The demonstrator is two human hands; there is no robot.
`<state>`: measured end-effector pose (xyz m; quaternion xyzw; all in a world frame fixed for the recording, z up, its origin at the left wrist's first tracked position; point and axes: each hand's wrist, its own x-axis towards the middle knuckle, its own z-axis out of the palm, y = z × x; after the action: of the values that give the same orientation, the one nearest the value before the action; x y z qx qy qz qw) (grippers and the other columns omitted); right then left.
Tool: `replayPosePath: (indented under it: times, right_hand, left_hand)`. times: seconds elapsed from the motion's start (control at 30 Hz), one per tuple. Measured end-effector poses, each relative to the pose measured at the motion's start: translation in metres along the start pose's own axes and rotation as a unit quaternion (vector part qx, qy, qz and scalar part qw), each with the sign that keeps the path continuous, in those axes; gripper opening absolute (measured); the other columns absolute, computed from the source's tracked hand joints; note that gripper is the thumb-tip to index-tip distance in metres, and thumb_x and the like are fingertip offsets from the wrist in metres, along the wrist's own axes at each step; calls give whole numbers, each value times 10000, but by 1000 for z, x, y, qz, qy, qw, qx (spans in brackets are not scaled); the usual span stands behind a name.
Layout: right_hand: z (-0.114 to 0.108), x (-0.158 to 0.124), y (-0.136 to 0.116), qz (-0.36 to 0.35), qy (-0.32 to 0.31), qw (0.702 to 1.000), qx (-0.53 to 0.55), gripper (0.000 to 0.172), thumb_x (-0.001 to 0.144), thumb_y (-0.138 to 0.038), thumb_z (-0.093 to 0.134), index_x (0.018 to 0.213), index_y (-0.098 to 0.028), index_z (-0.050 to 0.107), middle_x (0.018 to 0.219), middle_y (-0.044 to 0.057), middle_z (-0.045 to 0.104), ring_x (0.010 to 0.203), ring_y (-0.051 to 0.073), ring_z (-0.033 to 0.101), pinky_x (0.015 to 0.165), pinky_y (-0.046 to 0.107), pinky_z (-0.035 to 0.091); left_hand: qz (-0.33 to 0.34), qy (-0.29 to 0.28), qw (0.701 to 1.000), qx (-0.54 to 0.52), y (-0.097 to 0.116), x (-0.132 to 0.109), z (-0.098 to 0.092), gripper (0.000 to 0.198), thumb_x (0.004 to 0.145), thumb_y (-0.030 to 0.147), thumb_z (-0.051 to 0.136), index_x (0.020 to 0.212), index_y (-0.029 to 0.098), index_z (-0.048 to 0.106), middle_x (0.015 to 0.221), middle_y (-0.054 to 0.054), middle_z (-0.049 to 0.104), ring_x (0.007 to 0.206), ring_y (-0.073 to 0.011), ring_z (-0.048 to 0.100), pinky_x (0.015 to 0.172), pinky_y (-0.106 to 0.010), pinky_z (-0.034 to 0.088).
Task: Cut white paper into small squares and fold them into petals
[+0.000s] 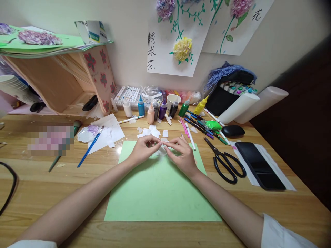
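"Our left hand [144, 148] has the thumb and forefinger pressed together, and our right hand [182, 156] also pinches, yes?"

"Yes. Between the fingertips of both we hold one small pale piece [162, 144], too little for us to say exactly what it is. It is over the far part of the green sheet [165, 193], near the white paper scraps [152, 131]."

"Which writing can we read?"

"On the wall, one white poster [165, 63] carries three handwritten characters, 绣球花, going downwards, to the left of a yellow flower [182, 49]. The second poster [240, 41], to its right, shows 花."

"And the printed carton [91, 32] at the upper left?"

"It bears some green and dark print, but we cannot read it. The colour bottles [141, 107] stand behind the scraps; from them also we can read nothing certain. At our right lie black scissors [218, 154] and a phone [258, 163] with dark screen."
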<state>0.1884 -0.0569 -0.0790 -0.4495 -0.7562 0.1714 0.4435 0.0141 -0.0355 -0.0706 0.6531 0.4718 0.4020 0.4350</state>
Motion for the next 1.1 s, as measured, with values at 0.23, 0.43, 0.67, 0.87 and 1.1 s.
replayPosePath:
  times: [0.23,0.43,0.67,0.87,1.1]
  right_hand:
    - [-1,2,-4,-15,8,1000,11,254,816,-180,581,1014,-293,693,785,28,613,786,183,542,764,365,433]
    - [-2,4,-5,-12,12,1000,21,223,806,-180,598,974,-280,704,777,25,614,787,181,536,746,348,429]
    - [-3,4,-8,54,3,998,37,96,786,-223,621,825,-234,708,730,30,602,747,177,533,588,293,421]
    - [-2,5,-9,70,0,997,40,81,754,-201,633,802,-215,696,726,28,592,701,160,535,527,270,397]
    - [-1,4,-8,70,-8,997,37,57,757,-198,609,738,-197,662,722,25,580,646,139,523,517,261,389]
  left_hand:
    - [-2,-3,1000,5,1,-1,0,208,762,339,606,757,135,647,686,-24,617,556,-93,463,507,-216,353]
    - [16,3,999,34,1,-1,1,147,749,280,600,736,139,635,645,-3,581,545,-83,420,501,-208,334]
    - [81,16,990,112,6,-5,4,56,728,202,586,692,161,602,650,8,592,573,-90,448,536,-211,355]
    - [116,13,982,150,8,-6,4,70,717,177,585,652,167,560,637,6,586,586,-101,460,561,-226,364]
    - [130,0,979,156,7,-6,5,51,708,150,572,665,172,557,674,0,610,611,-108,477,575,-230,369]
